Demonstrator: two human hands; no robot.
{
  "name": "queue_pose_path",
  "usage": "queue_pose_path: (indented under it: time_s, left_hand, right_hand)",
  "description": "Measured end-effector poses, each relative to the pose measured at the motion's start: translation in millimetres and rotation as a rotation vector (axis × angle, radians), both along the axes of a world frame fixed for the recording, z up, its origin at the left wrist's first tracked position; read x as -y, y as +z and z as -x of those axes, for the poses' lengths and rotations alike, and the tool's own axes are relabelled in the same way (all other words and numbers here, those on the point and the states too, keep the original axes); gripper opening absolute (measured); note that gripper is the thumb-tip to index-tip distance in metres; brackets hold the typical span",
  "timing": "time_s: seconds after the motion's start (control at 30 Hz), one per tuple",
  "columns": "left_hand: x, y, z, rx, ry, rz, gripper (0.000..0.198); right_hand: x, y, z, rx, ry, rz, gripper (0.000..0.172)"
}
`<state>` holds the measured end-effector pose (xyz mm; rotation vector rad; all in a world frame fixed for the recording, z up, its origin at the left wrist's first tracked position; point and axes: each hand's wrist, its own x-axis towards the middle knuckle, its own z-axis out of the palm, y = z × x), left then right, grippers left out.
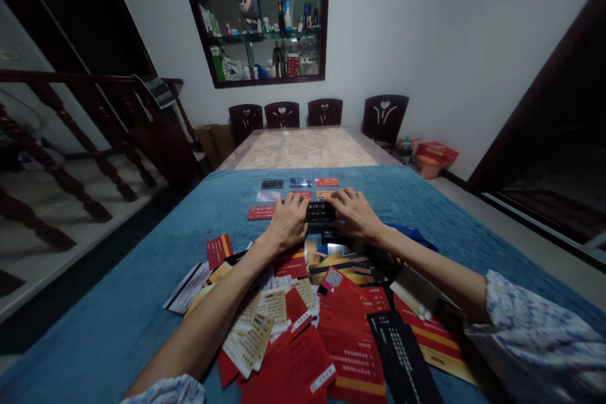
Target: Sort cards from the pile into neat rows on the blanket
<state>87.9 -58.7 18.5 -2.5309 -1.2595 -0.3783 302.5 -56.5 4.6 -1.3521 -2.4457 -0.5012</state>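
A black card (320,212) with pale lettering lies between my hands. My left hand (290,221), fingers bent and together, touches its left end. At its right end are the curled fingers of my right hand (355,213). Just beyond lie cards in rows: a black one (273,184), a blue one (300,182), an orange-red one (327,182), a pale one (265,196) and a red one (261,212). Nearer me, a loose overlapping heap holds red cards (288,366), cream cards (273,307), a black sleeve (402,353) and gold cards (341,264).
A blue cloth (156,271) covers the near table; its far part (307,146) has a pale patterned top. Dark chairs (386,117) stand behind it. A wooden railing (61,115) is at the left, and an orange bucket (430,165) stands on the floor at the right.
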Motion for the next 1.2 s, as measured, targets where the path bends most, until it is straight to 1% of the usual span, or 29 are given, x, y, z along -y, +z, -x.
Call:
queue_pose_path:
  time_s: [0.23,0.4,0.57,0.77,1.0,1.1,1.2]
  left_hand:
    - [-0.9,4.5,6.6,0.001,0.033,0.063,0.038]
    - [-4.4,7.1,14.1,-0.030,0.060,0.105,0.040]
    - [-11.1,9.4,25.6,-0.072,0.084,0.132,0.036]
    - [-26.1,13.2,42.2,-0.091,0.108,0.164,0.033]
    - [-46.0,26.0,57.3,-0.128,0.180,0.232,0.037]
    - [-55.3,29.8,62.3,-0.142,0.209,0.253,0.037]
    - [-67.4,29.8,68.3,-0.148,0.226,0.246,0.037]
  right_hand:
    - [-7.3,7.6,6.8,0.006,0.033,0.071,0.053]
    - [-15.8,12.0,16.9,0.010,0.056,0.141,0.053]
    - [-24.9,16.3,30.9,0.013,0.063,0.197,0.048]
    - [-41.1,20.8,50.1,0.034,0.044,0.232,0.044]
    - [-61.3,34.3,72.2,0.097,0.013,0.284,0.051]
    - [-71.1,39.5,81.4,0.118,0.000,0.295,0.050]
    - [-82.2,43.1,89.6,0.120,-0.001,0.298,0.048]
